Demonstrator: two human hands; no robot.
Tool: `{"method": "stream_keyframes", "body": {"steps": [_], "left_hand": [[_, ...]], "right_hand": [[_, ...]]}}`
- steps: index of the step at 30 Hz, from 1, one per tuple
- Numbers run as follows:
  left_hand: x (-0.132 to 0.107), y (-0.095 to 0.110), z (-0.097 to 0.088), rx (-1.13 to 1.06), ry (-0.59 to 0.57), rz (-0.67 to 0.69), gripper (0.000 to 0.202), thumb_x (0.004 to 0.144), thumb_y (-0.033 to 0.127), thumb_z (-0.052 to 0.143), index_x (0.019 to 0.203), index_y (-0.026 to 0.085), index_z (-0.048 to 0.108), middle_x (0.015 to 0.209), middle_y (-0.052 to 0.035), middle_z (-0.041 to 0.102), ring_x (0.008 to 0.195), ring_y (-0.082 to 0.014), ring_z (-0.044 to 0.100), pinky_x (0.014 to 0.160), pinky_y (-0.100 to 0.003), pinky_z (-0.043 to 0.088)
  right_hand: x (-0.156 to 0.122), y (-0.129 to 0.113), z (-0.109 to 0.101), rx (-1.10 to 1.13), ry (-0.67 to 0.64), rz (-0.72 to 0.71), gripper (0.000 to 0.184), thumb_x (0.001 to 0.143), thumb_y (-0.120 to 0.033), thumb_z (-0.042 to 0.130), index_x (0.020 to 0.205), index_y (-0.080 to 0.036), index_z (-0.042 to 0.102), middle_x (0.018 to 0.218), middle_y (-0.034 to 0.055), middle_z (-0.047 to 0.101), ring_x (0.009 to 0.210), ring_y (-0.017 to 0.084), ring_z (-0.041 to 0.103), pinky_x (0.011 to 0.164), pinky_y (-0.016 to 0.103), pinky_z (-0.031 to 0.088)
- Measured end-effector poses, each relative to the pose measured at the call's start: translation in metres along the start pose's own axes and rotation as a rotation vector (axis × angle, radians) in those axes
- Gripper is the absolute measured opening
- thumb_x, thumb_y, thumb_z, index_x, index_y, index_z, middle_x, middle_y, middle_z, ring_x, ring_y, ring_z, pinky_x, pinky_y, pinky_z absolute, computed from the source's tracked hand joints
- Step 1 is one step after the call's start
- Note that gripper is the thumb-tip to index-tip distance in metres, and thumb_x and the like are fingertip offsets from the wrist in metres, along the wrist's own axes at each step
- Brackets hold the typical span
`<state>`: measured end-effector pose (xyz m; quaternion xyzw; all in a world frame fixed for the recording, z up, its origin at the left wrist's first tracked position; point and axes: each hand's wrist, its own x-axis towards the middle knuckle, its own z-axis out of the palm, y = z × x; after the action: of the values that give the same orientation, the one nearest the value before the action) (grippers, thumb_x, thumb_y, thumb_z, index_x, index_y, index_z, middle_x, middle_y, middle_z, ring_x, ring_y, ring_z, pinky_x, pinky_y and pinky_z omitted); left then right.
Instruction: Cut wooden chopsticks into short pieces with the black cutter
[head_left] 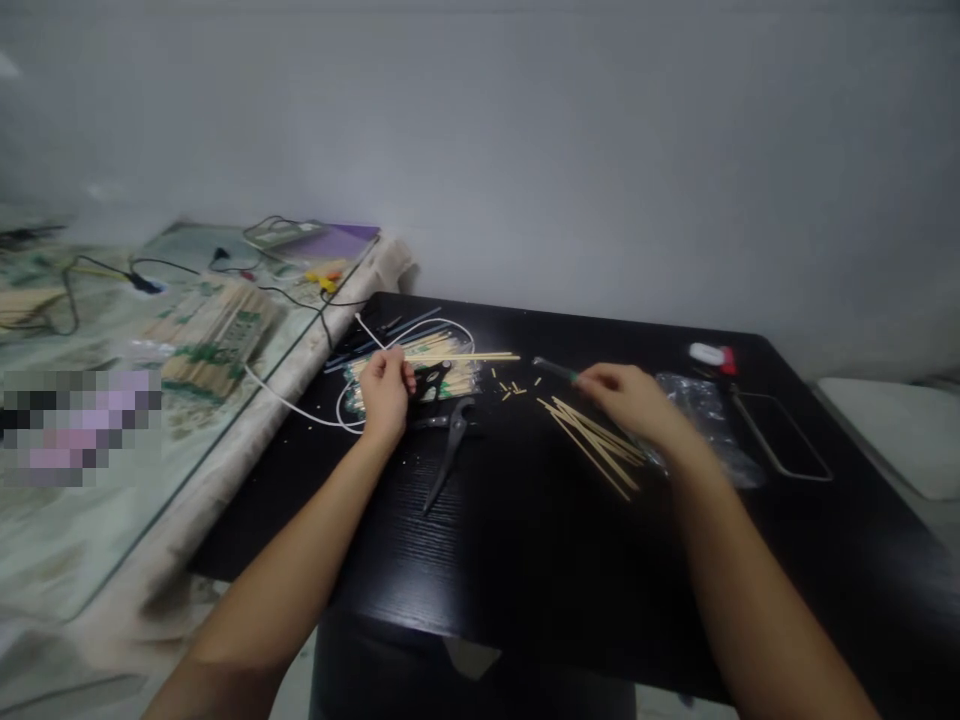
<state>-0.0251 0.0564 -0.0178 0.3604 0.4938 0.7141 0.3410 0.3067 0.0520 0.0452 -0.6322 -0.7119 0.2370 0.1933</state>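
Observation:
My left hand (386, 393) is closed on a thin wooden stick (480, 357) that points right across a black table (525, 540). It hovers over an open pack of sticks (442, 375). My right hand (630, 400) is closed on a dark, green-tipped tool (553, 370), perhaps a pen or knife, pointing left. A loose pile of wooden sticks (596, 440) lies just under and left of the right hand. Small cut stick bits (514, 388) lie between the hands. Black pliers (450, 445) lie on the table below the left hand.
A white cable (300, 408) loops around the stick pack. A clear plastic bag (701, 410), a phone (780, 435) and a white-and-red item (712, 355) lie at right. At left, a glass-topped table (112, 480) holds stick packs (214, 335) and cables.

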Motion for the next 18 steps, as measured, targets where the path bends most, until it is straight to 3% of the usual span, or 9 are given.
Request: {"method": "stream_keyframes", "body": {"steps": [3,9,15,18], "left_hand": [[-0.001,-0.001,0.001,-0.029,0.006,-0.019,0.04,0.088,0.047,0.07,0.066,0.02,0.05,0.057,0.006,0.052,0.043,-0.0063,0.045,0.041,-0.018,0.037],[-0.01,-0.001,0.007,-0.033,-0.068,-0.038,0.04,0.087,0.046,0.071,0.066,0.02,0.049,0.056,0.006,0.051,0.044,-0.0066,0.045,0.042,-0.018,0.038],[-0.012,-0.002,0.008,0.006,-0.117,-0.028,0.038,0.089,0.044,0.069,0.066,0.02,0.05,0.055,0.0058,0.051,0.044,-0.0068,0.045,0.043,-0.019,0.037],[-0.014,-0.002,0.009,0.022,-0.144,-0.02,0.039,0.089,0.044,0.069,0.065,0.02,0.05,0.055,0.0058,0.051,0.044,-0.007,0.045,0.044,-0.02,0.037]], "right_hand": [[0.009,0.015,0.007,-0.167,0.17,0.046,0.026,0.093,-0.026,0.057,0.101,-0.017,0.08,0.093,0.0116,0.078,0.085,0.025,0.07,0.076,0.033,0.047],[0.012,0.019,0.016,-0.26,0.085,0.115,0.025,0.089,-0.015,0.06,0.102,-0.019,0.081,0.096,0.0127,0.08,0.09,0.027,0.074,0.079,0.032,0.049],[0.01,0.026,-0.003,-0.263,0.282,0.207,0.023,0.087,-0.016,0.064,0.106,-0.019,0.076,0.099,0.0108,0.08,0.093,0.027,0.073,0.08,0.032,0.05],[0.01,0.032,-0.013,-0.306,0.268,0.288,0.021,0.084,-0.016,0.067,0.103,-0.018,0.077,0.1,0.0118,0.079,0.095,0.028,0.073,0.08,0.032,0.05]]}}
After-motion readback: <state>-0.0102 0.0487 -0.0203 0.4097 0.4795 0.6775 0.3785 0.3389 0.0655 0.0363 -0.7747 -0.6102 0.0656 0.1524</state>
